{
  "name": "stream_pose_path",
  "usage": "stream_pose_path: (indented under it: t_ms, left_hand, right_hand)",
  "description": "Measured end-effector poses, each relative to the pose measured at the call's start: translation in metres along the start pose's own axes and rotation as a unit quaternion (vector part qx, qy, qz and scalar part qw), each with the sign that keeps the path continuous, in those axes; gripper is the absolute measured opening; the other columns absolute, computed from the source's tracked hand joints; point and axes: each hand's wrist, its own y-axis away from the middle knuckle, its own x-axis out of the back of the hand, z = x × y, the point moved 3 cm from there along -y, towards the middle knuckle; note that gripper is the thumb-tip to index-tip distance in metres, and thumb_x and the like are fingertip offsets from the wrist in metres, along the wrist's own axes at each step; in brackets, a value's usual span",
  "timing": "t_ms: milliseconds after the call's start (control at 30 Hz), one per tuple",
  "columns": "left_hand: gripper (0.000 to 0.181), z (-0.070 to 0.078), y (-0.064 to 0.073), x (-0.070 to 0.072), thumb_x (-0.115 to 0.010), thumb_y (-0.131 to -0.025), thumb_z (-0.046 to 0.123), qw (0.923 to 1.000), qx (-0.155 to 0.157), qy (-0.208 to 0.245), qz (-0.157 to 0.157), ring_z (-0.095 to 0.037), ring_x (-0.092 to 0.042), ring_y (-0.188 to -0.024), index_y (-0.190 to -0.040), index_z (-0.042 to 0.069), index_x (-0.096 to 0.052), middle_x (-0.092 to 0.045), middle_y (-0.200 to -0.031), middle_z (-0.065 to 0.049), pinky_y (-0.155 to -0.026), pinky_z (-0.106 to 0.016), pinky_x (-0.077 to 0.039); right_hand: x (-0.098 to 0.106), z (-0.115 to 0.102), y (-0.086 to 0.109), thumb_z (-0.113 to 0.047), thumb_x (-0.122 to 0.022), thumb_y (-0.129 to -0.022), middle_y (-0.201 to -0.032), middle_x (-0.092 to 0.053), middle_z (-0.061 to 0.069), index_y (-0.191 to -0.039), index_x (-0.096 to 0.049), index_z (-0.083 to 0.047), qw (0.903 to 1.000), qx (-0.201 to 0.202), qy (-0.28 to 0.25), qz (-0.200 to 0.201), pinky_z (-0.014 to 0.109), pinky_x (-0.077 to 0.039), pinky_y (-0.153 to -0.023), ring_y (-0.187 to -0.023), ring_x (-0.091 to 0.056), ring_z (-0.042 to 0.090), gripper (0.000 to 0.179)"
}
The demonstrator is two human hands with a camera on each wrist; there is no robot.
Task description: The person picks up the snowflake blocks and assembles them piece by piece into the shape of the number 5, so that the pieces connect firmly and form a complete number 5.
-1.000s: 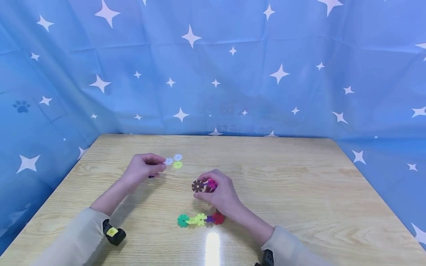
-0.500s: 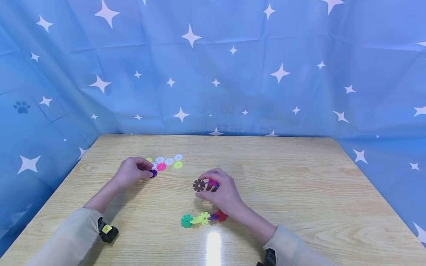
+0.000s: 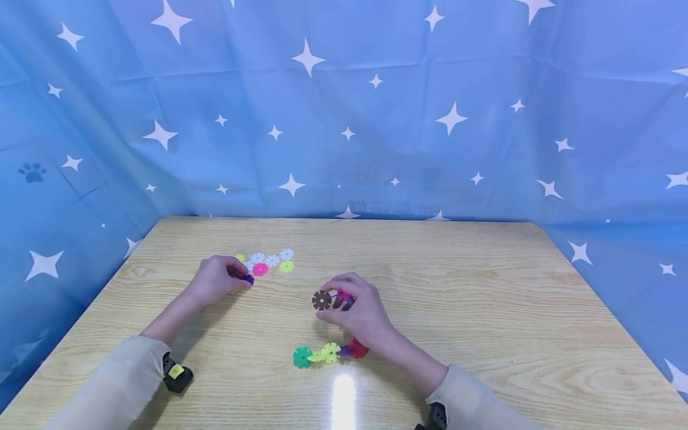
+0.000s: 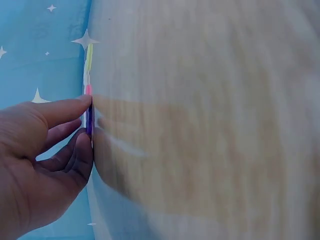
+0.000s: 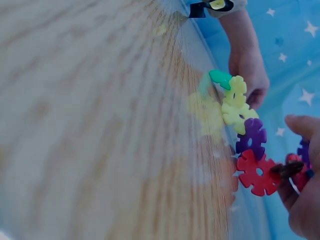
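In the head view my left hand (image 3: 216, 279) pinches a purple notched snowflake disc (image 3: 248, 279) at the near side of a loose group. The left wrist view shows that purple disc (image 4: 89, 120) edge-on at the fingertips. My right hand (image 3: 359, 310) grips a chain of interlocked snowflake discs. Its brown disc (image 3: 322, 300) faces up between thumb and forefinger, with a pink disc (image 3: 344, 295) behind it. Below the hand the chain runs through a red disc (image 3: 358, 349), purple and yellow ones, to a green disc (image 3: 302, 357). Part of the chain is hidden by the right hand.
Past the left fingertips, a pink disc (image 3: 260, 269), a yellow-green disc (image 3: 287, 266) and several white discs lie flat on the wooden table (image 3: 457, 286). A blue star-patterned curtain (image 3: 344, 107) hangs behind the table and along both sides.
My left hand has drawn left and nearer, uncovering the pink and white discs, and now pinches the purple disc. My right hand stays nearly still; the chain's lower end has shifted slightly right.
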Motion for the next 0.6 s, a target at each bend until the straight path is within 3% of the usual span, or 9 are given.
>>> stream_pose_path:
  t_ms: [233, 600]
  left_hand:
    - [0.029, 0.003, 0.005, -0.003, -0.086, -0.079, 0.008, 0.999, 0.003, 0.023, -0.039, -0.021, -0.062, -0.083, -0.103, -0.002, -0.074, -0.069, -0.09, -0.007, -0.073, -0.033, -0.052]
    - [0.015, 0.018, 0.016, -0.015, -0.079, -0.087, 0.0, 0.9948, -0.065, 0.048, -0.063, -0.019, -0.061, -0.082, -0.102, 0.001, -0.075, -0.069, -0.089, -0.004, -0.069, -0.026, -0.053]
  right_hand:
    - [0.0, 0.0, 0.0, -0.016, -0.093, -0.072, -0.115, -0.066, -0.009, -0.108, -0.078, -0.021, 1.0, -0.003, 0.002, 0.006, 0.039, -0.052, -0.085, -0.104, -0.059, 0.018, 0.039]
    - [0.002, 0.0, 0.001, -0.017, -0.093, -0.072, -0.118, -0.065, -0.007, -0.11, -0.078, -0.021, 0.9996, -0.025, 0.0, 0.011, 0.044, -0.052, -0.09, -0.111, -0.058, 0.022, 0.041]
